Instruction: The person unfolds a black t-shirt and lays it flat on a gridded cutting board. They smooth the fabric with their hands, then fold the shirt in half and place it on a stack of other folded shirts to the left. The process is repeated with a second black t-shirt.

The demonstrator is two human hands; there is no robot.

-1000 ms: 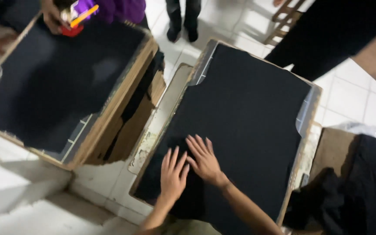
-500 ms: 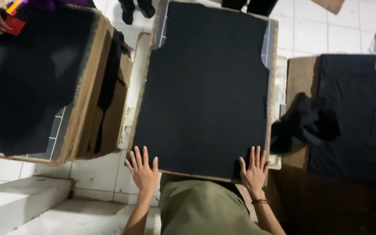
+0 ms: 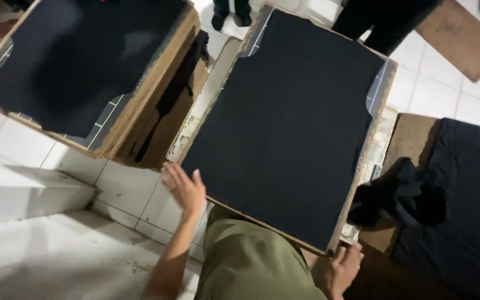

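Head view is showing both open hands, left hand (image 3: 184,188) and right hand (image 3: 344,265), gripping nothing, squaring flat black fabric (image 3: 290,116) at centre frame; smoothing likely needs flat palms

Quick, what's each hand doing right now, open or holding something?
Left hand: open, fingers spread, at the near left corner of the cloth-covered board, holding nothing.
Right hand: at the board's near right corner; grip cannot be told.

A flat rectangular wooden board covered with smooth black fabric (image 3: 290,122) lies tilted at scene centre, its far end angled right, bare grey notched corners showing at the far edge.
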